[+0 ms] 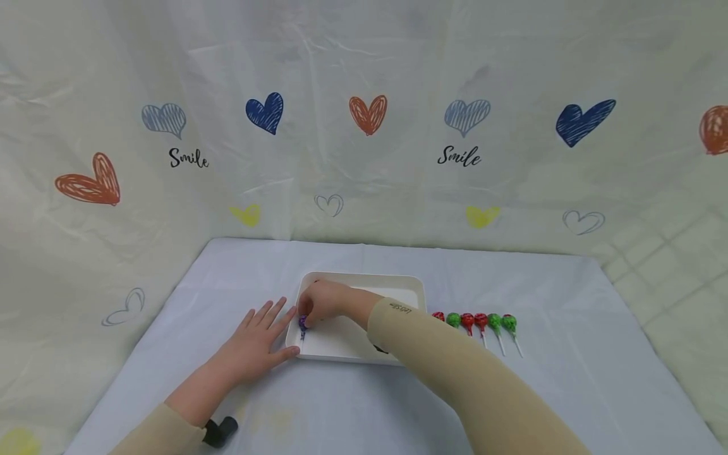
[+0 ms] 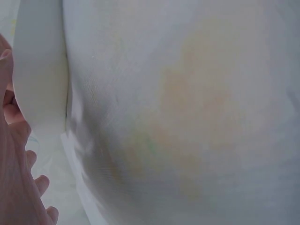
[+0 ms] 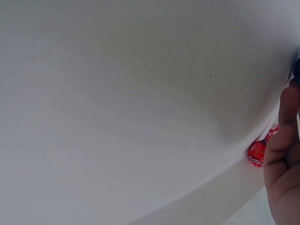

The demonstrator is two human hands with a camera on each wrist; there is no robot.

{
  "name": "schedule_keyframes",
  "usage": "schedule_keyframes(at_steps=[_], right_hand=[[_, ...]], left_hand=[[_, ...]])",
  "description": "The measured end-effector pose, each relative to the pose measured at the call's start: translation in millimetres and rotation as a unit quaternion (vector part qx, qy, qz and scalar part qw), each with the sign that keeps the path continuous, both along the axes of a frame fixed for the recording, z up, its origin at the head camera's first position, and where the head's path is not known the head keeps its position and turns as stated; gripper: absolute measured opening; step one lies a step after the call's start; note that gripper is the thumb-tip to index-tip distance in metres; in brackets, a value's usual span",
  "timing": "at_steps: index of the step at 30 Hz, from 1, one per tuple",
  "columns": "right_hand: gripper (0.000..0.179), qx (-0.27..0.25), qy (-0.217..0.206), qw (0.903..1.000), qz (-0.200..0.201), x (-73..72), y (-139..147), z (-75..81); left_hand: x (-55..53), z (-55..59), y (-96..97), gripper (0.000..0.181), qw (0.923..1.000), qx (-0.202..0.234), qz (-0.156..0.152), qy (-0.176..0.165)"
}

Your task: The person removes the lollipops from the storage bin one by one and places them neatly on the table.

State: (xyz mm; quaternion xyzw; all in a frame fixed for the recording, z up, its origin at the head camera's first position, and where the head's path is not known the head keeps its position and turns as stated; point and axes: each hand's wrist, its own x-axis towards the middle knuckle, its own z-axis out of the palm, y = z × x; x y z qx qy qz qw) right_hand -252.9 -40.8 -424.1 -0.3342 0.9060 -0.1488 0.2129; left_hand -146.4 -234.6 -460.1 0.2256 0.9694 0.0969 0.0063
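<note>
A white tray [image 1: 355, 338] lies on the table. My right hand [image 1: 323, 299] reaches over its left part and pinches a purple-wrapped lollipop [image 1: 303, 323], whose white stick points toward me. In the right wrist view only a dark bit of that lollipop [image 3: 297, 70] shows above the fingertips. Partly behind the same hand, a red-wrapped lollipop [image 3: 256, 153] lies by the tray's side. My left hand [image 1: 256, 344] is spread flat at the tray's left edge, fingertips and thumb right at the rim. The left wrist view shows its fingers beside the tray wall [image 2: 40, 70].
Right of the tray, several red and green lollipops [image 1: 481, 321] lie in a row, sticks toward me; my right sleeve [image 1: 432, 360] hides part of it. A black camera mount [image 1: 220, 432] sits at my left wrist. Heart-printed sheeting [image 1: 364, 177] stands behind the table.
</note>
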Motion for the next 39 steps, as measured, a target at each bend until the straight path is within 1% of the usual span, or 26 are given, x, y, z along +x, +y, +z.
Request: schedule_keyframes(at_steps=[5,10,15,18,21,24,31,35,39], right_hand=[[0.017,-0.002,-0.008,1.0000,0.001,-0.5,4,0.7],[0.022,0.005,-0.008,1.0000,0.000,-3.9,11,6.6],[0.022,0.012,-0.011,0.9994,-0.032,-7.0,21,10.8],[0.022,0.004,-0.019,0.9984,-0.053,-8.7,27,10.8],[0.022,-0.004,-0.022,0.9980,-0.059,-11.4,35,11.0],[0.022,-0.010,-0.025,0.9975,-0.066,-14.0,45,13.0],[0.024,-0.026,-0.024,0.9955,-0.088,-15.7,75,24.5],[0.026,-0.033,-0.013,0.9957,-0.086,-16.9,93,28.6],[0.026,-0.039,-0.002,0.9949,-0.093,-15.7,115,32.8]], left_hand=[[2.1,5.7,2.7,0.086,1.0000,-0.006,0.001,-0.002],[3.4,8.8,5.1,0.086,0.9999,-0.015,0.005,-0.008],[2.6,9.6,6.8,0.087,0.9995,-0.022,0.011,-0.021],[2.3,10.0,6.8,0.087,0.9993,-0.024,0.015,-0.026],[2.5,10.8,6.8,0.087,0.9991,-0.022,0.019,-0.032],[2.4,9.9,6.7,0.087,0.9988,-0.024,0.024,-0.035],[0.1,3.1,6.4,0.088,0.9979,-0.028,0.035,-0.047],[0.9,3.3,5.8,0.088,0.9988,-0.018,0.029,-0.036],[2.2,4.0,5.0,0.088,0.9994,-0.009,0.019,-0.026]])
